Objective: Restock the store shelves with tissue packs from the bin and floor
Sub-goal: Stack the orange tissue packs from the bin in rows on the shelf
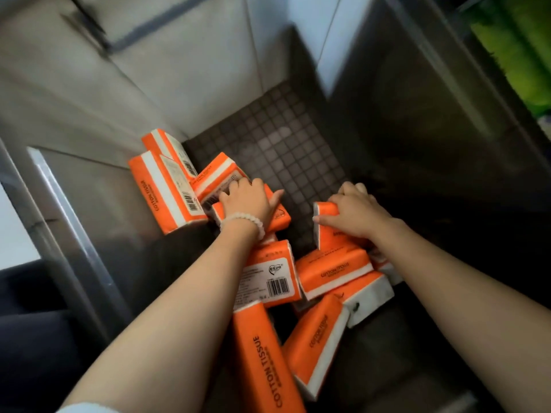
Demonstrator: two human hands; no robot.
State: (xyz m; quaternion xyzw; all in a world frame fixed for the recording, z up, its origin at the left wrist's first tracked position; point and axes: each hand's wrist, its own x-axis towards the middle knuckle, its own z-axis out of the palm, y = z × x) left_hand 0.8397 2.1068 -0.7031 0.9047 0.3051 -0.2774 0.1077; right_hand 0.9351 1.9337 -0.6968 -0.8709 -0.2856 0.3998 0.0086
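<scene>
I am reaching both arms down into a deep metal bin [98, 234] that fills the frame. My left hand [247, 201], a pale bead bracelet [243, 220] on its wrist, is curling over an orange tissue pack [280, 217] at centre. My right hand [354, 211] is gripping the top edge of another upright pack [328, 231] just right of centre. More orange packs [268, 275] are lying jumbled below and to the left, over the bin's gridded floor [277, 138].

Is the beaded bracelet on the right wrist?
No. The pale beaded bracelet sits on the left wrist, just behind the left hand, which rests on an orange tissue pack.
</scene>
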